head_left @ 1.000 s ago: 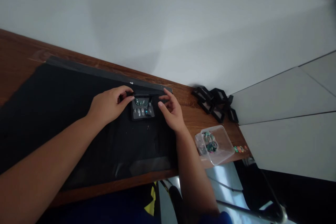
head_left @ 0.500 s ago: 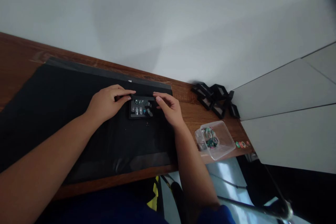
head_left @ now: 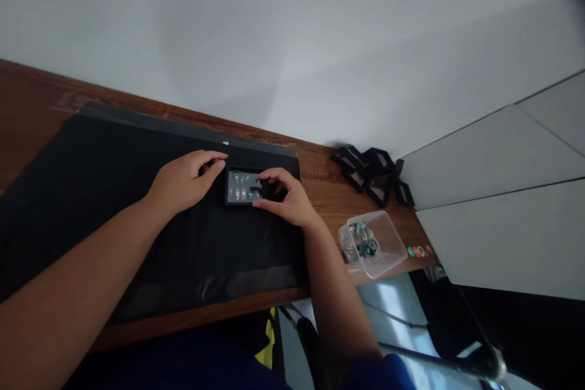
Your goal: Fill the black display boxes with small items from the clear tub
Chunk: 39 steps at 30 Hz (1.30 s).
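A small flat black box (head_left: 244, 186) with a clear window lies on the black mat (head_left: 183, 256). Small shiny clear and bluish-green pieces (head_left: 237, 193) show inside it, their kind too small to tell. My right hand (head_left: 292, 198) spans the right end of the box, thumb on the near edge and fingers at the far side. Just off the far left corner is my left hand (head_left: 185, 180), touching nothing, its thumb and index finger slightly apart.
Several black boxes (head_left: 369, 164) are heaped against the wall at the right. Nearer stands a clear plastic tub (head_left: 388, 244) holding green and shiny packets. Small round coloured stickers (head_left: 417, 251) sit beside it on the wooden table (head_left: 315, 164).
The box's raised lid has come down flat over the pieces. My left hand has let go and drawn slightly left; my right hand has shifted from the lid's edge to the box's right end.
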### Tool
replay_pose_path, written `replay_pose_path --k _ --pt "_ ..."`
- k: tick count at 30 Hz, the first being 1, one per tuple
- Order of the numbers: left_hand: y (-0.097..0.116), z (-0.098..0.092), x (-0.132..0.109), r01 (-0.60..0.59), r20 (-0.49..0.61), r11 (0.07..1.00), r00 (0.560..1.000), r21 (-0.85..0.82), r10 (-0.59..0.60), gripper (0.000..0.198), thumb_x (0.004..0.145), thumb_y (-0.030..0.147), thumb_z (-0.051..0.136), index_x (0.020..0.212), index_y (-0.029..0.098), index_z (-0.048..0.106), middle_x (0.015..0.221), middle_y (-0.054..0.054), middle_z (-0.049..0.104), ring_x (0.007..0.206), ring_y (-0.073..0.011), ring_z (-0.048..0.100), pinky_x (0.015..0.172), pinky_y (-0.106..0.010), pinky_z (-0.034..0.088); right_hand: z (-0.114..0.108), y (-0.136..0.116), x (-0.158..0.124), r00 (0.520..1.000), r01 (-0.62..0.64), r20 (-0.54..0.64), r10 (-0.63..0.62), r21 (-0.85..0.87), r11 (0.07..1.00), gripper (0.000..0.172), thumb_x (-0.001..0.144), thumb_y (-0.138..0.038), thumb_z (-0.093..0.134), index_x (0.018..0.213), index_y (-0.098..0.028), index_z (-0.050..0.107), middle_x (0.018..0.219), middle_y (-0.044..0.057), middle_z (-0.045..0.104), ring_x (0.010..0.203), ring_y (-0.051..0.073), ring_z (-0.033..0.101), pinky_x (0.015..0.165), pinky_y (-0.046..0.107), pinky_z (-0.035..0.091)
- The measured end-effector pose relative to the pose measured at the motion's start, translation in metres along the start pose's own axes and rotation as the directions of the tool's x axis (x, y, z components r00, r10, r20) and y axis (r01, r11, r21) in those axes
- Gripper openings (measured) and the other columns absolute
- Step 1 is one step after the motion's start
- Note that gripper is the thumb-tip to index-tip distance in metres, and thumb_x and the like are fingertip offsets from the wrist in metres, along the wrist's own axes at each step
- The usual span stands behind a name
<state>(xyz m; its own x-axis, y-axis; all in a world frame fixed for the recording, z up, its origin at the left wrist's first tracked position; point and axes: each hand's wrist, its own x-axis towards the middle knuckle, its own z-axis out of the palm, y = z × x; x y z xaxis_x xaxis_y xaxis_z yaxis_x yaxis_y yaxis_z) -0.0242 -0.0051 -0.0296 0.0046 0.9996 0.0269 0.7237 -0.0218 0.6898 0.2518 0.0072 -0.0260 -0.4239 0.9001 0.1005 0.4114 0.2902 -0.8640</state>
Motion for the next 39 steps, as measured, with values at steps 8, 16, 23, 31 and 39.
replay_pose_path --k 8,16,23,31,39 --pt "-0.002 -0.006 0.002 -0.093 0.141 0.996 0.986 0.009 0.091 0.080 0.082 0.078 0.068 0.141 0.025 0.078 0.137 -0.013 0.078 0.113 -0.0371 0.073 0.095 -0.046 0.056 0.000 0.006 -0.002 0.997 -0.036 0.061 0.041 -0.088 0.995 0.116 0.068 -0.050 0.105 0.169 -0.030 0.052 0.176 0.015 0.051 0.160 0.037 0.051 0.125 0.054 0.049" --pt "0.002 -0.006 -0.001 -0.078 0.172 0.997 0.982 0.015 0.074 0.097 0.065 0.083 0.082 0.141 0.024 0.076 0.130 -0.015 0.078 0.114 -0.0411 0.071 0.100 -0.049 0.056 -0.002 0.005 -0.001 0.995 0.013 0.097 -0.003 -0.111 0.994 0.096 0.069 -0.047 0.106 0.155 -0.029 0.067 0.173 0.015 0.054 0.162 0.037 0.050 0.132 0.060 0.042" --pt "-0.002 -0.003 0.000 -0.070 0.143 0.998 0.987 -0.001 0.069 0.099 0.061 0.084 0.086 0.140 0.025 0.077 0.127 -0.015 0.078 0.111 -0.0424 0.072 0.097 -0.050 0.056 0.000 0.009 0.000 0.992 0.092 0.093 -0.082 -0.112 0.989 0.095 0.071 -0.048 0.104 0.153 -0.024 0.064 0.169 0.018 0.057 0.160 0.036 0.052 0.132 0.059 0.043" --pt "-0.003 0.003 -0.001 -0.027 0.040 0.993 0.999 -0.117 0.032 0.087 0.072 0.088 0.076 0.131 0.025 0.081 0.117 -0.014 0.081 0.104 -0.0390 0.074 0.088 -0.044 0.057 0.001 0.003 -0.003 0.953 0.280 -0.061 -0.296 -0.191 0.941 0.080 0.074 -0.050 0.101 0.143 -0.029 0.066 0.162 0.015 0.062 0.157 0.035 0.056 0.133 0.062 0.043" --pt "0.025 0.003 -0.003 0.161 0.174 0.742 0.983 -0.651 -0.061 0.051 0.067 0.067 0.088 0.089 0.022 0.082 0.089 -0.006 0.081 0.083 -0.0251 0.072 0.076 -0.034 0.056 0.004 -0.003 -0.004 0.894 0.376 -0.131 -0.429 -0.301 0.876 0.081 0.081 -0.058 0.096 0.149 -0.032 0.061 0.162 0.015 0.062 0.157 0.037 0.056 0.133 0.065 0.043"
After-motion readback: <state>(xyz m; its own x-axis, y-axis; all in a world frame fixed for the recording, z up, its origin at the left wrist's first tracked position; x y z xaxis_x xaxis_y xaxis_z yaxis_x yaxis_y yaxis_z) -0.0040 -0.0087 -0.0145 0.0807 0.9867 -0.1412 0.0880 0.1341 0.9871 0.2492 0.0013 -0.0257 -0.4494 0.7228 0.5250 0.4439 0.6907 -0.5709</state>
